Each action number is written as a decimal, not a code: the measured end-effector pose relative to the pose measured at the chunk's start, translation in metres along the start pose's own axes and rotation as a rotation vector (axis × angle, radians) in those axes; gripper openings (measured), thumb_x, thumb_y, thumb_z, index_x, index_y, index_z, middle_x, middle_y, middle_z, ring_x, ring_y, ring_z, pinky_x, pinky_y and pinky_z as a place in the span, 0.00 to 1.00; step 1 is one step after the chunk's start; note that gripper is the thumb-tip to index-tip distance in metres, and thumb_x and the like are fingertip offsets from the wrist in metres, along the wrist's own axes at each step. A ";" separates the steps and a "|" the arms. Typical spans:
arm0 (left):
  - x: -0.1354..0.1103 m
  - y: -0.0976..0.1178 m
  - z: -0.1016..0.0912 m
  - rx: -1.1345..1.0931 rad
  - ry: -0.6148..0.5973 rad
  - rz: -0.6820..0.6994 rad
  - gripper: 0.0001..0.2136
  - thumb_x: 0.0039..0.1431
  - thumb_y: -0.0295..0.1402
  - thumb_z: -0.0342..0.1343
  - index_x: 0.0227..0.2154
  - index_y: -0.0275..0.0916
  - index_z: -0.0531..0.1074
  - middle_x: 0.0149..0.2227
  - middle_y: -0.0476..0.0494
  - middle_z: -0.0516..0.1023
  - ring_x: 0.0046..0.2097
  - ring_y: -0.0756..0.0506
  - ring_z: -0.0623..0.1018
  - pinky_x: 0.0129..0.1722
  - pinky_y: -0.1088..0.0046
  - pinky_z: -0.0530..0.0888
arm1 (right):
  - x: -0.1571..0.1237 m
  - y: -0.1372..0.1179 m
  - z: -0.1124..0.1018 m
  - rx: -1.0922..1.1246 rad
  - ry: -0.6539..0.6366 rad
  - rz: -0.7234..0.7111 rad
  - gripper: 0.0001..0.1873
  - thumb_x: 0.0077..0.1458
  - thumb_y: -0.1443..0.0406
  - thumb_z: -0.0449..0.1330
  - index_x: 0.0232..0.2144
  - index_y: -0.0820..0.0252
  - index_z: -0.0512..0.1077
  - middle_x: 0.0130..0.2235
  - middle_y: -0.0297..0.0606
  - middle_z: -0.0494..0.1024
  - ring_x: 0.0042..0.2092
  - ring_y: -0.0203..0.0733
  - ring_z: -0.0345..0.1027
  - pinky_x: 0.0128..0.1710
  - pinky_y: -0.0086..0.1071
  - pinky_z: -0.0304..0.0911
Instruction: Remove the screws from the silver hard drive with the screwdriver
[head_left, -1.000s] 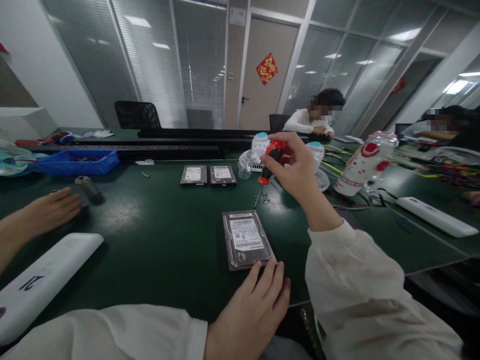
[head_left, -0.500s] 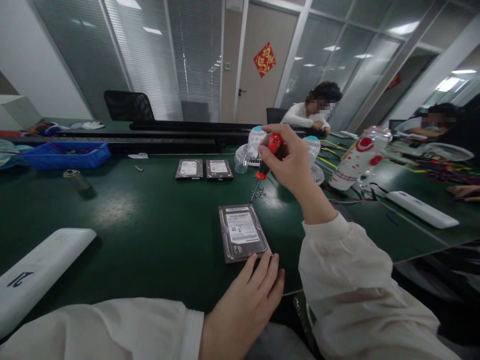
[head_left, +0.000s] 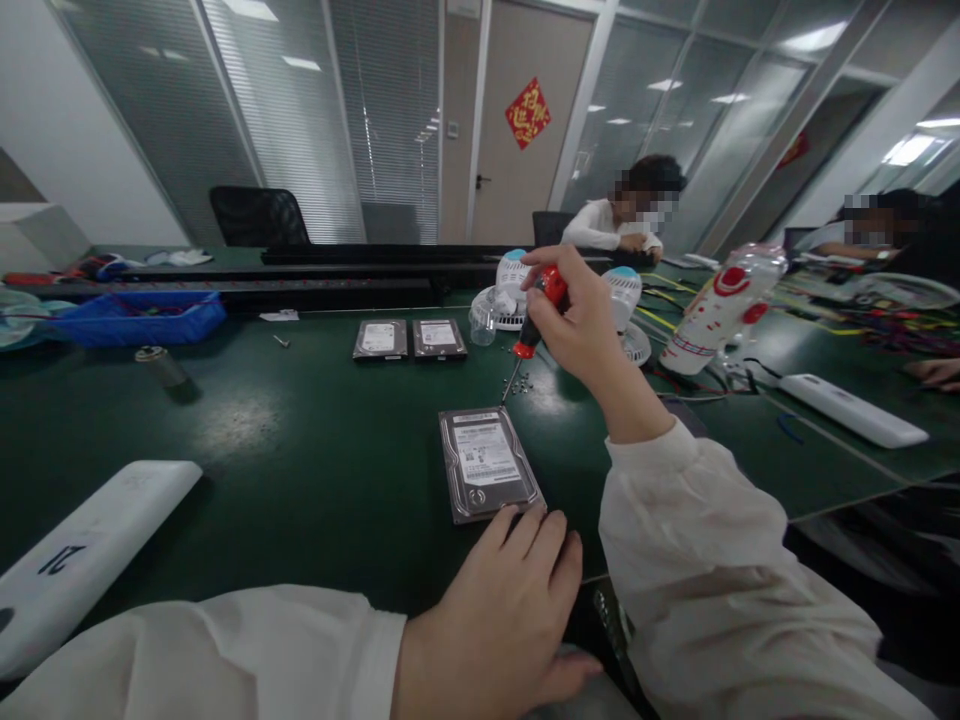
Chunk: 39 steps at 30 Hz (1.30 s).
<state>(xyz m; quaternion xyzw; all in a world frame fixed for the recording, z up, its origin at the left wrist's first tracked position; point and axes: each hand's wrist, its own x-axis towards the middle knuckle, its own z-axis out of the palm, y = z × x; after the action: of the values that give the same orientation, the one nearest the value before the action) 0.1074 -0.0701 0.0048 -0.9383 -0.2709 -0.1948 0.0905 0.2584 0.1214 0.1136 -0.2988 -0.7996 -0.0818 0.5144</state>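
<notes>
1 hard drive (head_left: 491,448) lies flat, label up, on the green table (head_left: 322,430), in front of the person. 1 screwdriver (head_left: 536,322) points down at its far right corner; whether the tip touches metal I cannot tell. The right hand (head_left: 589,325) pinches the screwdriver's red-and-black handle between thumb and fingers. The left hand (head_left: 499,600) holds nothing in its grasp: its fingers rest together at the drive's near edge, thumb out to the side. Just beyond is 1 scatter of small screws (head_left: 521,384), too tiny to count. Farther back lie 2 more drives (head_left: 380,338), side by side, then 1 clear cup (head_left: 482,325) and 2 white fans (head_left: 622,288). Outward, there are 1 bottle (head_left: 724,315), 1 blue tray (head_left: 142,330), 1 metal cylinder (head_left: 163,368) and 2 long white cases (head_left: 97,555).
</notes>
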 end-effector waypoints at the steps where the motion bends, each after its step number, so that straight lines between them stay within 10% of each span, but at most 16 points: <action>1: 0.006 -0.006 -0.011 -0.036 -0.012 -0.015 0.23 0.66 0.49 0.47 0.46 0.33 0.74 0.50 0.34 0.76 0.50 0.38 0.75 0.49 0.60 0.71 | 0.000 0.000 0.000 0.003 -0.002 0.003 0.16 0.54 0.71 0.54 0.45 0.56 0.69 0.38 0.38 0.76 0.37 0.41 0.69 0.44 0.42 0.68; 6: 0.043 -0.081 -0.045 -0.065 -0.140 -0.406 0.11 0.63 0.31 0.48 0.33 0.34 0.76 0.37 0.36 0.78 0.42 0.39 0.76 0.44 0.60 0.72 | -0.002 0.003 0.003 0.038 0.011 -0.017 0.16 0.54 0.71 0.54 0.45 0.56 0.69 0.37 0.37 0.76 0.39 0.42 0.71 0.45 0.41 0.69; 13: 0.074 -0.188 0.007 -0.524 -0.267 -0.652 0.14 0.55 0.27 0.55 0.44 0.32 0.77 0.48 0.32 0.79 0.48 0.38 0.78 0.48 0.64 0.73 | -0.003 0.004 0.002 0.033 0.016 -0.007 0.16 0.55 0.71 0.54 0.46 0.55 0.68 0.39 0.37 0.76 0.41 0.42 0.71 0.47 0.41 0.69; 22: 0.083 -0.198 0.036 -1.028 -0.348 -0.501 0.14 0.58 0.27 0.52 0.43 0.36 0.78 0.47 0.42 0.82 0.46 0.46 0.80 0.50 0.67 0.74 | -0.004 0.007 0.002 0.037 0.035 -0.009 0.15 0.54 0.71 0.54 0.45 0.57 0.69 0.41 0.38 0.77 0.42 0.41 0.71 0.46 0.40 0.69; 39: 0.084 -0.201 0.054 -1.135 -0.282 -0.467 0.07 0.56 0.31 0.54 0.35 0.36 0.76 0.41 0.44 0.81 0.43 0.46 0.78 0.51 0.66 0.71 | -0.006 0.010 -0.001 0.026 0.036 0.066 0.14 0.56 0.70 0.54 0.44 0.53 0.67 0.40 0.37 0.76 0.42 0.42 0.71 0.50 0.43 0.69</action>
<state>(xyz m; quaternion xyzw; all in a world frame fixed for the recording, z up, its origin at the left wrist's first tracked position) 0.0803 0.1531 0.0041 -0.7731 -0.3323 -0.1972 -0.5029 0.2660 0.1266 0.1071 -0.3169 -0.7810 -0.0599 0.5349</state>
